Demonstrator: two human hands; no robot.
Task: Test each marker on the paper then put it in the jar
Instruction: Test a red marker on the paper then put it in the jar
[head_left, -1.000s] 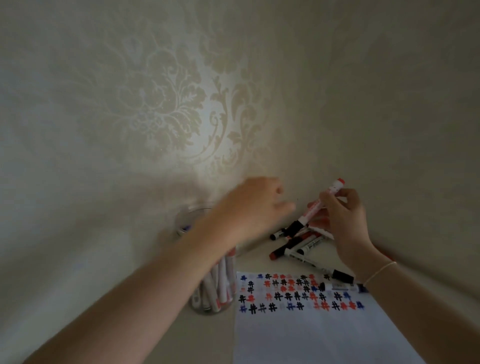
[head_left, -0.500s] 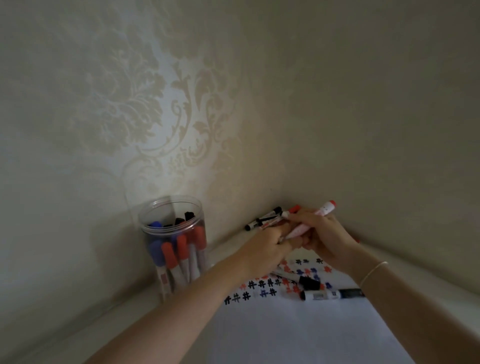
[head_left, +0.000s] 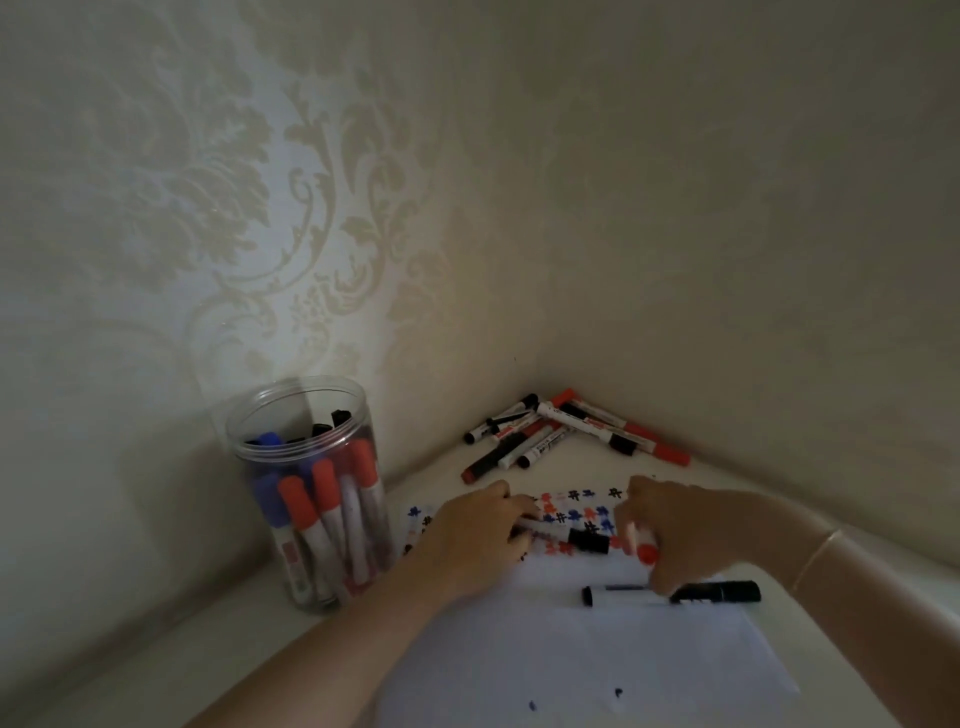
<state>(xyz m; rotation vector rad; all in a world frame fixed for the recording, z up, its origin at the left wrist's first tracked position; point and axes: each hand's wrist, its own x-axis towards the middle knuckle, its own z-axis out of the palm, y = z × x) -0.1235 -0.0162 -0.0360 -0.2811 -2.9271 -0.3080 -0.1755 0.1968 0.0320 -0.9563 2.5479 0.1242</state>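
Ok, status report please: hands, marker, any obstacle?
Right hand grips red marker over paper. Left hand rests on paper. Black marker lies beside.

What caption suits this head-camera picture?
Both hands, left and right, work on marked paper beside a marker-filled jar.

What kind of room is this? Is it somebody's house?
Probably a home, at a table pushed into a corner. The damask wallpaper looks domestic, and a clear jar of markers and a sheet of paper suggest a craft or desk spot.

White paper (head_left: 649, 670), tri-colour hash marks (head_left: 574, 506)
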